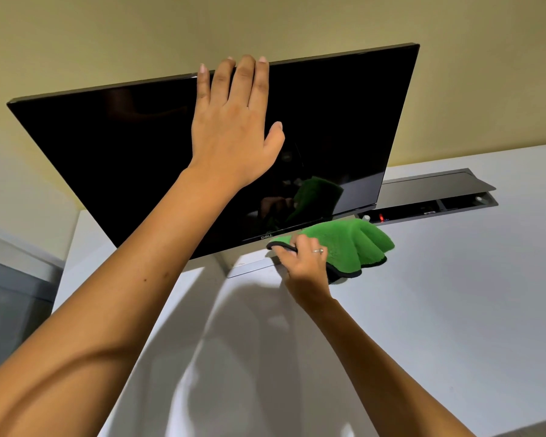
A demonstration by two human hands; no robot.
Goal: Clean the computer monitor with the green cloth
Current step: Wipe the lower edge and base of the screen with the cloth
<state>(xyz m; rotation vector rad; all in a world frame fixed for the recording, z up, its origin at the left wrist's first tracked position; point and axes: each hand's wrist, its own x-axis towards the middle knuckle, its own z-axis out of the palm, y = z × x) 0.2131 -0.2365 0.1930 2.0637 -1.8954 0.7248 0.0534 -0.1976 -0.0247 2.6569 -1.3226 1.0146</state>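
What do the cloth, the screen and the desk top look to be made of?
Green cloth: plush microfibre by its deep fuzzy pile, black stitched edge. Monitor screen: glossy glass or plastic, since it mirrors the cloth. Desk: smooth matt white, probably laminate.

One brand mark is showing: "DELL", in pale letters on the lower bezel of the monitor [139, 146], just left of the right hand's fingers [292, 247]. In the open slot in the worktop [454, 279], beyond those fingers, a small pale label is sitting, too blurred to read. Nothing else is legible.
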